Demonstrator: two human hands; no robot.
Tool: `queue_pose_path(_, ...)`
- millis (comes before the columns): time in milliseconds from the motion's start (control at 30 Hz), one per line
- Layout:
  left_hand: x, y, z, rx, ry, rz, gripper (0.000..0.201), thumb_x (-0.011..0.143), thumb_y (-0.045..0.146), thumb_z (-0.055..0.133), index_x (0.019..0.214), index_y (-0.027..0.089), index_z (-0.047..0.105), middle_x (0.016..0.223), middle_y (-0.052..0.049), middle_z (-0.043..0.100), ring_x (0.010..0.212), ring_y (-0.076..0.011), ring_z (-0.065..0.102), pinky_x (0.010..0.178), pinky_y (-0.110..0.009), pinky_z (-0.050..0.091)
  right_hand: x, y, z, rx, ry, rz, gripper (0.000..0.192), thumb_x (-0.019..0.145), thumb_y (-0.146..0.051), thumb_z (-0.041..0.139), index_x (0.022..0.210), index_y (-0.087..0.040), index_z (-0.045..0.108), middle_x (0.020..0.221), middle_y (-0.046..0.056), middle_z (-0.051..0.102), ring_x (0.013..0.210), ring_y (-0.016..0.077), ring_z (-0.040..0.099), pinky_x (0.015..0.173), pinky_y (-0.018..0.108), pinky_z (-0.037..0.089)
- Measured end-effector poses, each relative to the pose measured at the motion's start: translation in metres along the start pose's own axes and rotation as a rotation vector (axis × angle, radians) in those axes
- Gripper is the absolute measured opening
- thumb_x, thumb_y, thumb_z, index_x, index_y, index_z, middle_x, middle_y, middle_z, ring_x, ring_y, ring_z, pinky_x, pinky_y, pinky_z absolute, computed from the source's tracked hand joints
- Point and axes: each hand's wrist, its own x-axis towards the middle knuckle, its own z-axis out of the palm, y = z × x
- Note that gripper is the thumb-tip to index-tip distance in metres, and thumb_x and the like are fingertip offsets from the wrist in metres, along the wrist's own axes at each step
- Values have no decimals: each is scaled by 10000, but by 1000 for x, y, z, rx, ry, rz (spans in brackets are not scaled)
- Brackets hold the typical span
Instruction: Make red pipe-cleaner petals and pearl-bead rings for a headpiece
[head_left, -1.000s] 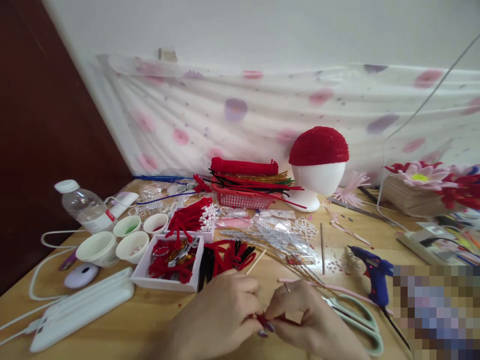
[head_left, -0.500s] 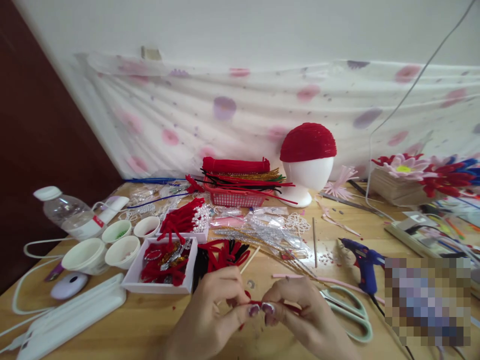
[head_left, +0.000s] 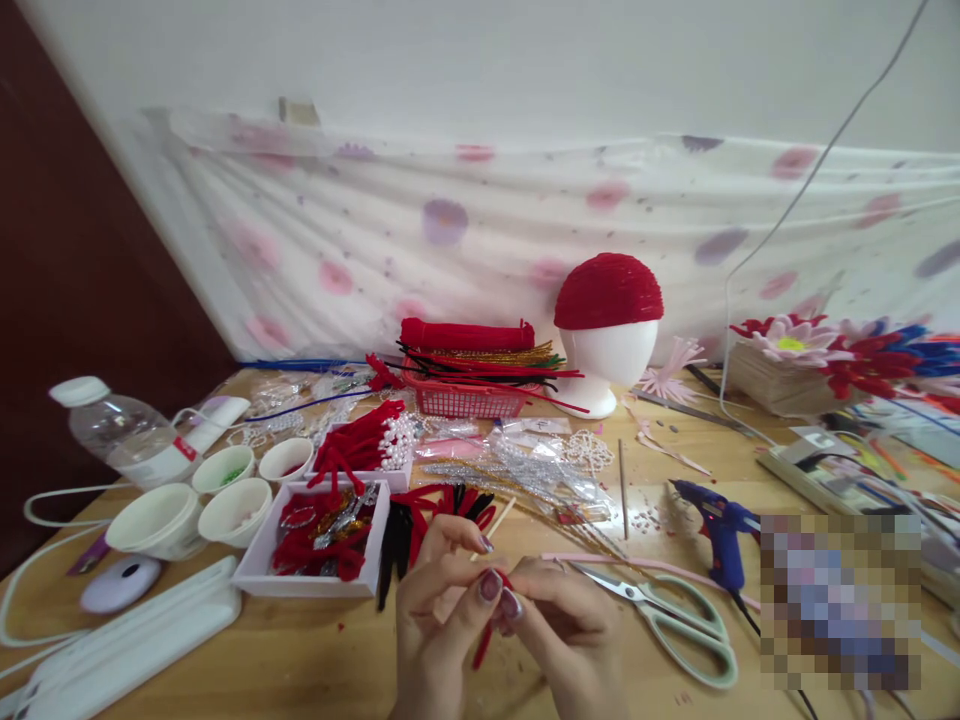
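Observation:
My left hand [head_left: 439, 620] and my right hand [head_left: 566, 630] meet low in the middle of the view, above the wooden table [head_left: 315, 660]. Between the fingertips of both hands is a red pipe cleaner [head_left: 486, 640]; its free end hangs down between my palms. Just beyond my hands lies a heap of red and black pipe cleaner pieces [head_left: 439, 510]. Pale green scissors [head_left: 675, 620] lie to the right of my right hand.
A white box of red pieces [head_left: 319, 540], several white cups [head_left: 236, 505], a water bottle [head_left: 124, 435] and a white case [head_left: 127, 640] are at the left. A red basket [head_left: 469, 400], a foam head with a red cap [head_left: 607, 330] and a blue glue gun [head_left: 716, 525] stand farther back.
Both hands have lifted a little and turned, so the pipe cleaner now hangs downward between them. The camera has shifted slightly to the right.

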Motion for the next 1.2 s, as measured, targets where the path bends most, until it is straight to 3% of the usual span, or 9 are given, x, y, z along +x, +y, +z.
queue_pose_path(133, -3, -2, 10, -69, 60, -71, 266, 851, 459, 731, 718, 229, 745, 845, -1, 491, 690, -114, 519, 573, -219, 447, -1, 5, 2, 19, 60, 23, 116, 900, -266, 710, 858, -240, 815, 642, 34, 718, 541, 157, 654, 496, 212, 518)
queue_pose_path(267, 7, 2, -4, 191, -108, -18, 184, 859, 414, 732, 804, 241, 762, 855, -7, 530, 805, -155, 573, 707, -257, 495, 4, 3, -14, -67, 29, -58, 101, 890, -197, 702, 847, -243, 781, 625, 8, 694, 537, 151, 638, 511, 216, 503)
queue_pose_path(367, 20, 19, -19, 545, -291, 108, 22, 837, 240, 758, 849, 238, 776, 864, -16, 557, 833, -173, 600, 771, -299, 509, 12, -8, -35, -206, -101, -153, 122, 882, -137, 681, 852, -235, 747, 648, 4, 693, 572, 156, 643, 546, 229, 494)
queue_pose_path(467, 30, 39, -23, 921, -444, 306, 195, 773, 122, 785, 947, 207, 761, 912, -47, 621, 864, -217, 606, 796, -382, 511, 20, -20, -49, -443, -314, -230, 154, 891, -80, 624, 887, -199, 722, 689, 22, 696, 605, 153, 640, 566, 235, 470)
queue_pose_path(533, 32, 46, -21, 1138, -531, 452, 162, 770, 92, 771, 892, 196, 746, 867, -38, 647, 852, -227, 589, 870, -472, 476, 22, -28, -50, -607, -443, -275, 176, 917, -68, 568, 901, -167, 713, 692, 40, 684, 612, 155, 622, 562, 245, 442)
queue_pose_path(733, 28, 45, -16, 1363, -620, 602, 182, 846, 88, 646, 698, 192, 659, 763, 14, 641, 795, -185, 555, 1047, -573, 307, 19, -36, -41, -778, -639, -293, 301, 1004, -117, 427, 899, -160, 706, 679, 52, 662, 627, 175, 571, 576, 286, 376)
queue_pose_path(833, 28, 51, -18, 1300, -681, 523, 202, 783, 59, 707, 640, 170, 617, 728, 33, 629, 765, -168, 547, 1025, -538, 325, 19, -37, -43, -705, -633, -282, 300, 1024, -143, 435, 904, -167, 709, 695, 52, 678, 640, 169, 588, 580, 277, 381)
queue_pose_path(967, 31, 56, -24, 974, -724, 282, 237, 747, 31, 769, 602, 163, 635, 683, 41, 607, 752, -144, 556, 846, -354, 406, 18, -37, -45, -572, -548, -258, 233, 1011, -169, 512, 916, -175, 724, 688, 34, 685, 613, 139, 600, 559, 245, 397)
queue_pose_path(1200, 17, 27, -25, 409, -320, 119, 216, 875, 413, 716, 766, 236, 773, 795, -8, 544, 760, -158, 543, 721, -290, 418, 8, -24, -33, -456, -292, -134, 165, 947, -194, 624, 869, -176, 769, 599, 24, 661, 526, 137, 600, 514, 230, 420)
